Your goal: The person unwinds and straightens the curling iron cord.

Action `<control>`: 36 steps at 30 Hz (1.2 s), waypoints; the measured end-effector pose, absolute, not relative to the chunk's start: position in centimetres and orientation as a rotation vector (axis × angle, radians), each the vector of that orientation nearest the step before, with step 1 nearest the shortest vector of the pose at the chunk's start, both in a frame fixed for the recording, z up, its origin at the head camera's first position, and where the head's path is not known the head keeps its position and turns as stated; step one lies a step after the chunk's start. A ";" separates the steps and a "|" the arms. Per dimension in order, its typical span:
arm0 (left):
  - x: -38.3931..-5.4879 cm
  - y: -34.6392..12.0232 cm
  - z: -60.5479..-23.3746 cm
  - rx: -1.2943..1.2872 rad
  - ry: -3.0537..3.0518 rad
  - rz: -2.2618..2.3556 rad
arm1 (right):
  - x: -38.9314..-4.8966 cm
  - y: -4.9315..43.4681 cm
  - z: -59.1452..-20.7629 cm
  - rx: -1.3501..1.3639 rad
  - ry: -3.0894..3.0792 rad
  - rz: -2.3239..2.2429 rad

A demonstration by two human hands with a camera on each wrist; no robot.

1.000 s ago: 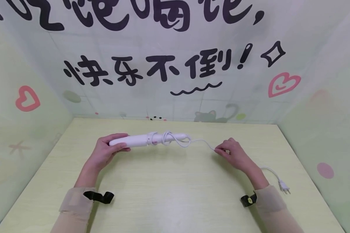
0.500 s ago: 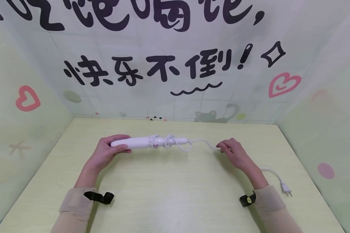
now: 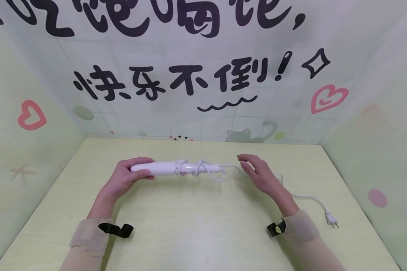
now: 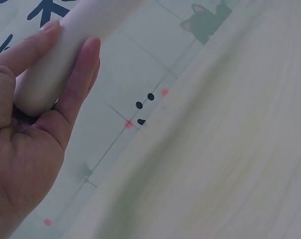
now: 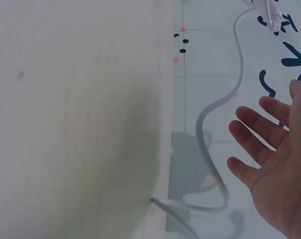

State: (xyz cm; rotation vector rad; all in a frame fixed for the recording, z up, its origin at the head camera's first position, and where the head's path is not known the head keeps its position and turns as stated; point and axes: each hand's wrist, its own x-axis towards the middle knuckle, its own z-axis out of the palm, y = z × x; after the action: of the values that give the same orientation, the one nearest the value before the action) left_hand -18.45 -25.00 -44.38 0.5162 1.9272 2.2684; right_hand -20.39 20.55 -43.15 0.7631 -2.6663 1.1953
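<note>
My left hand (image 3: 123,178) grips the thick end of a white curling iron (image 3: 161,168), holding it level above the table near the back. In the left wrist view, thumb and fingers wrap around its smooth rounded end (image 4: 46,82). Loops of white cord (image 3: 213,176) are wound over the thinner part on the right. From that tip the cord (image 5: 205,134) runs off toward the right and down to the tabletop. My right hand (image 3: 260,176) hovers beside it, fingers spread and relaxed, holding nothing; the right wrist view shows the cord apart from the fingers.
The two-pin plug (image 3: 331,219) lies on the right side of the pale wooden table (image 3: 196,226), with cord trailing behind my right forearm. Printed walls enclose the table at the back (image 3: 156,120) and both sides. A black strap sits on each wrist.
My right hand has let go of the cord, opened its fingers and shifted left toward the curling iron. The left hand and the curling iron have dipped slightly.
</note>
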 end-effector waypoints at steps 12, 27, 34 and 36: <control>-18.4 -25.1 -44.6 0.572 1.931 2.242 | -20.5 15.7 -42.9 0.968 -2.655 1.324; -18.4 -25.3 -44.7 0.561 1.945 2.227 | -20.9 15.4 -44.2 0.954 -2.694 1.538; -18.2 -25.7 -44.5 0.547 1.931 2.253 | -21.1 16.0 -44.2 0.812 -2.690 1.497; -18.2 -25.8 -44.5 0.547 1.932 2.256 | -21.2 16.3 -44.2 0.756 -2.693 1.504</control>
State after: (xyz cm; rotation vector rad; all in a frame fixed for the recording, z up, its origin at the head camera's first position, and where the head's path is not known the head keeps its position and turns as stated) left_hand -18.17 -25.83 -44.53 0.5470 1.9322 2.2563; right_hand -21.17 16.30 -44.21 0.7563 -2.6925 1.5042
